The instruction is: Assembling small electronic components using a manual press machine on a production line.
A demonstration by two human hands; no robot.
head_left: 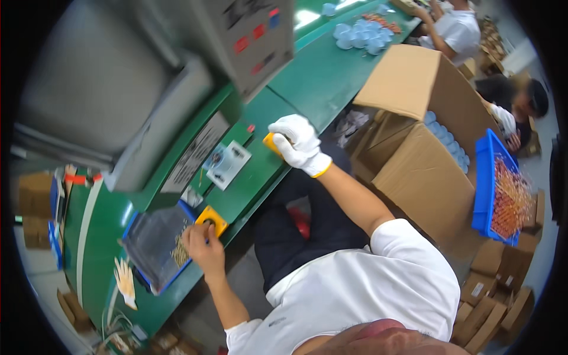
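Note:
My bare left hand has its fingers curled together at the near edge of a yellow push-button box with a black button. Whether those fingers hold a small part is too small to tell. In a white knit glove, my right hand is curled over a second yellow box, its thumb bent against it; the glove hides most of that box. Between the hands, a metal fixture plate sits on the green machine bed, with a small clear and dark piece beside it.
A grey machine rises over the bench. At left are a blue-rimmed tray with small brass-coloured parts and a loose glove. Cartons, a blue bin of pinkish sticks, pale blue cups and two other people are at right.

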